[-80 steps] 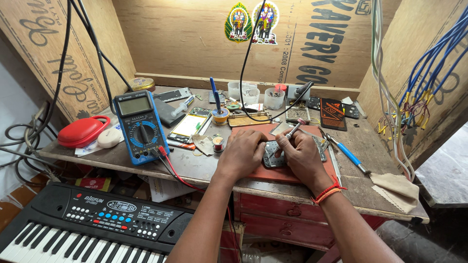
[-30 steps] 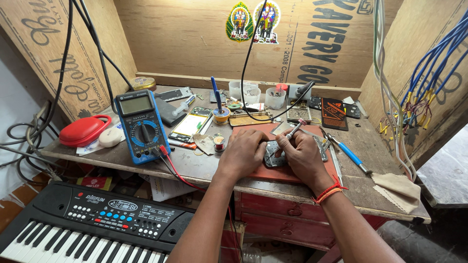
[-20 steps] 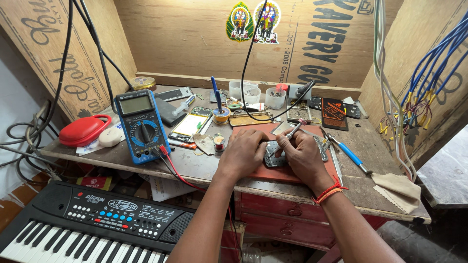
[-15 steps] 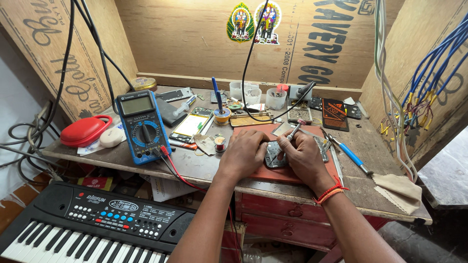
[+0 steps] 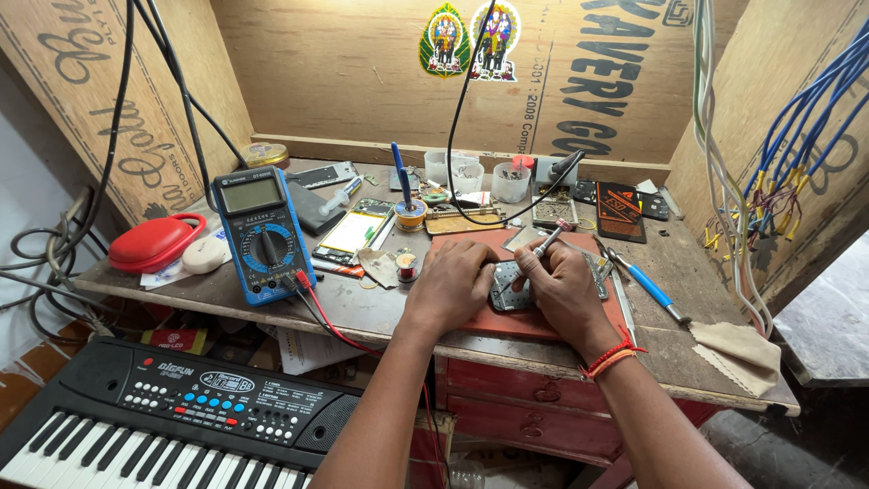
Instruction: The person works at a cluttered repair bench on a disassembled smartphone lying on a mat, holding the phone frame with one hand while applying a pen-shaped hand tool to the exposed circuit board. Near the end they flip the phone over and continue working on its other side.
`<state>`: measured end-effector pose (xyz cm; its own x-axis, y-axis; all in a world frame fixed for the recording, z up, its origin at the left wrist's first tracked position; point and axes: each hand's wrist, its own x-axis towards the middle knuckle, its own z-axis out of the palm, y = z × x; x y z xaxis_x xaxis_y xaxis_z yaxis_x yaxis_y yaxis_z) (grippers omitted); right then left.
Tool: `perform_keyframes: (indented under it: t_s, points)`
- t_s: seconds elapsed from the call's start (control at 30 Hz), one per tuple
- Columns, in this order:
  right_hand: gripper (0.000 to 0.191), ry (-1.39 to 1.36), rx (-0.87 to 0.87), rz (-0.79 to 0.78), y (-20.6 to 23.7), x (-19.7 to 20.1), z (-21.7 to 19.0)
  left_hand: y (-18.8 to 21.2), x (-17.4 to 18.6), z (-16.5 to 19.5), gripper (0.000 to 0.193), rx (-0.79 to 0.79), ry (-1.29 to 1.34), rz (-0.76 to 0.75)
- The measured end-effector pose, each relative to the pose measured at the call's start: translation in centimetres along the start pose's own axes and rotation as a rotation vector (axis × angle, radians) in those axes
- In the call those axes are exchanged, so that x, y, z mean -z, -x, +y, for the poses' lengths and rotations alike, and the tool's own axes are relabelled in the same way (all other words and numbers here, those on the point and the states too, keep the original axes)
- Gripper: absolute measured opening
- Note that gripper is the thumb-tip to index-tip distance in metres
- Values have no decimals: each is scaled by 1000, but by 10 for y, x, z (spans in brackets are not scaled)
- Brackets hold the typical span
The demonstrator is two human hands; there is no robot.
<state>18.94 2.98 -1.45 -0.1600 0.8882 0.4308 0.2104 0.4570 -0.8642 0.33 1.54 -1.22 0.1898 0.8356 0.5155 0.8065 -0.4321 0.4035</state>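
Both my hands rest on a red mat (image 5: 534, 324) on the wooden workbench (image 5: 362, 308). My left hand (image 5: 457, 282) presses down on a small grey opened phone (image 5: 505, 288) and holds it in place. My right hand (image 5: 566, 288) grips a thin silver screwdriver (image 5: 549, 241), its tip down on the phone between my hands. Most of the phone is hidden under my fingers.
A blue multimeter (image 5: 261, 235) with red and black leads stands at left, beside a red case (image 5: 154, 243). Phones, plastic cups, a solder spool (image 5: 410, 215) and a blue-handled tool (image 5: 647, 288) lie around. A black keyboard (image 5: 172, 412) sits below left. Cables hang on both sides.
My hands stay on the phone with only small finger shifts; the screwdriver keeps its place. The view has barely moved.
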Motion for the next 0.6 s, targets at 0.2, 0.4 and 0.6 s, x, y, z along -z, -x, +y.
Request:
perform_keyframes:
  t_s: [0.2, 0.4, 0.6]
  points:
    - [28, 27, 24, -23, -2, 0, 4, 0, -1, -1, 21, -10, 0, 10]
    - [27, 3, -6, -8, -1, 0, 4, 0, 0, 0, 21, 6, 7, -7]
    - [29, 15, 46, -27, -1, -1, 2, 0, 0, 1, 21, 7, -6, -11]
